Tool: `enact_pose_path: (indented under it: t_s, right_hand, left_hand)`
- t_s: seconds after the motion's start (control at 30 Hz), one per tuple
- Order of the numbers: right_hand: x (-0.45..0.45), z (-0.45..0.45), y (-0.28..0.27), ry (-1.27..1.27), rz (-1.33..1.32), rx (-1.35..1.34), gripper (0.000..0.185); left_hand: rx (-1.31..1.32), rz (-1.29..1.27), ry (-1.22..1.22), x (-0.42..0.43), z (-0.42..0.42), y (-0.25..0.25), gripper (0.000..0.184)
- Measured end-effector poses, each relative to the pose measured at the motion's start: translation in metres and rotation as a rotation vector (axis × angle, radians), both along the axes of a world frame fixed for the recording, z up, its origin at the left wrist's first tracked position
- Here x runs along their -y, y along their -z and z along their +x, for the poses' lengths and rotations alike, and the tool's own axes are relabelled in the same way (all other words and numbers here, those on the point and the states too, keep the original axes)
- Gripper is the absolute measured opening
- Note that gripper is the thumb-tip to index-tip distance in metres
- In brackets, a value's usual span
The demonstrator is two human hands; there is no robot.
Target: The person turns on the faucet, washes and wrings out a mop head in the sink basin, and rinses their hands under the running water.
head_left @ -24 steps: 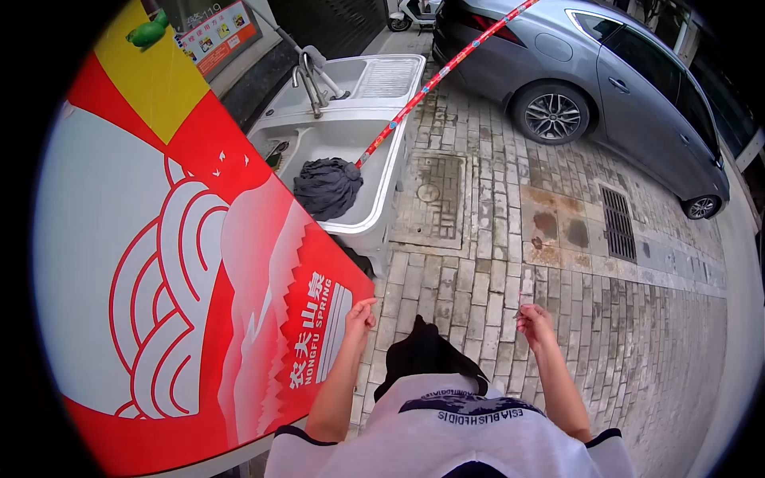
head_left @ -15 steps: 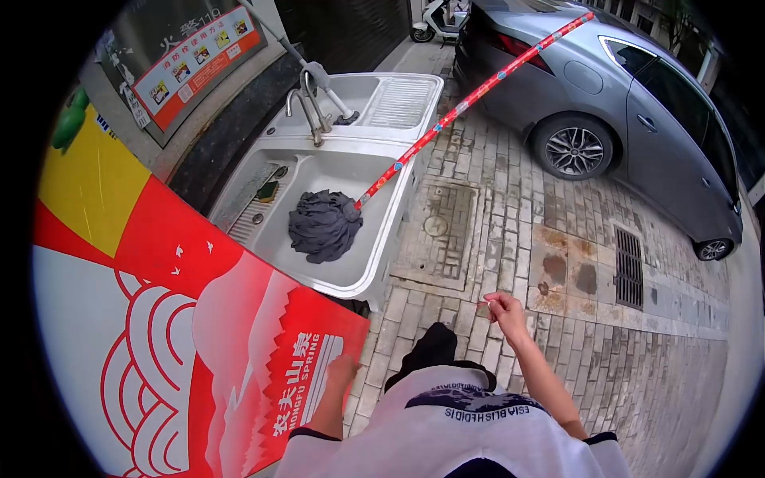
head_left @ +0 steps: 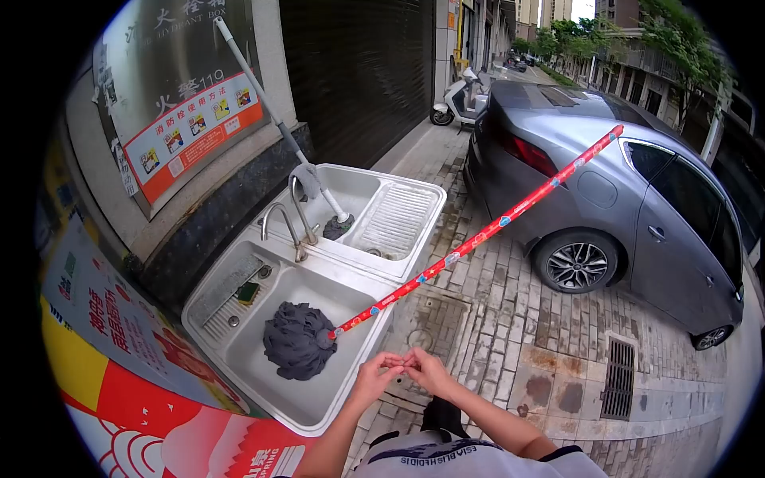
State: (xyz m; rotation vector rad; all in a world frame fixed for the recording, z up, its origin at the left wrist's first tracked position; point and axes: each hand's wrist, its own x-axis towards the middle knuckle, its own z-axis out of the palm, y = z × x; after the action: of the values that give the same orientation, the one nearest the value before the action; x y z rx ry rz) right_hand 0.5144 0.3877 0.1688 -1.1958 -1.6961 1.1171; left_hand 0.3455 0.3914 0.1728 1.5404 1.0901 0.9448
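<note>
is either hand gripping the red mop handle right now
No, the left hand and right hand meet in front of the body, apart from the red handle.

A gray sedan (head_left: 629,207) stands on weathered brick paving (head_left: 498,342), its red tail light (head_left: 530,155) facing a white scooter (head_left: 460,102) near the far end of a dark, ribbed roller shutter (head_left: 358,80). At left, a metal-faced fire hydrant box (head_left: 171,48) carries an orange-and-white instruction panel (head_left: 191,131) marked with the number 119 just above. A slotted drain grate (head_left: 618,378) lies in the ground near the car, beside rust-stained slabs (head_left: 550,386). Red, white and yellow printed boards (head_left: 183,438) fill the lower left corner, while green trees (head_left: 574,36) and tall buildings (head_left: 617,12) line the street beyond.
</note>
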Motion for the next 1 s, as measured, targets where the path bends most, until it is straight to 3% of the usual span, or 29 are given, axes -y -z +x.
enact_pose_path:
  t_s: [0.2, 0.33, 0.43, 0.5, 0.57, 0.8, 0.9, 1.0]
  right_hand:
    - [-0.089, 0.001, -0.003, -0.218, 0.025, -0.140, 0.013]
    - [-0.120, -0.021, -0.006, -0.260, -0.293, -0.426, 0.012]
    - [-0.137, -0.038, 0.000, -0.253, -0.319, -0.435, 0.013]
    - [-0.147, -0.044, 0.008, -0.281, -0.322, -0.330, 0.014]
    - [-0.152, -0.045, 0.022, -0.283, -0.363, -0.306, 0.012]
    - [-0.187, -0.078, 0.032, -0.263, -0.467, -0.188, 0.007]
    - [-0.196, -0.097, 0.037, -0.257, -0.451, -0.148, 0.006]
    - [-0.200, -0.112, 0.037, -0.262, -0.436, 0.004, 0.006]
  left_hand:
    - [0.039, -0.077, -0.172, -0.056, -0.001, -0.016, 0.014]
    - [-0.138, 0.032, -0.262, -0.079, -0.025, -0.010, 0.011]
    - [0.098, 0.053, -0.366, -0.103, -0.057, 0.021, 0.005]
    - [0.292, -0.168, -0.477, -0.127, -0.090, 0.028, 0.005]
    - [0.502, -0.195, -0.622, -0.156, -0.114, 0.029, 0.007]
    - [0.442, -0.047, -0.946, -0.269, -0.196, 0.093, 0.008]
    - [0.101, -0.014, -1.040, -0.302, -0.212, 0.112, 0.010]
    - [0.026, 0.025, -1.109, -0.332, -0.219, 0.131, 0.011]
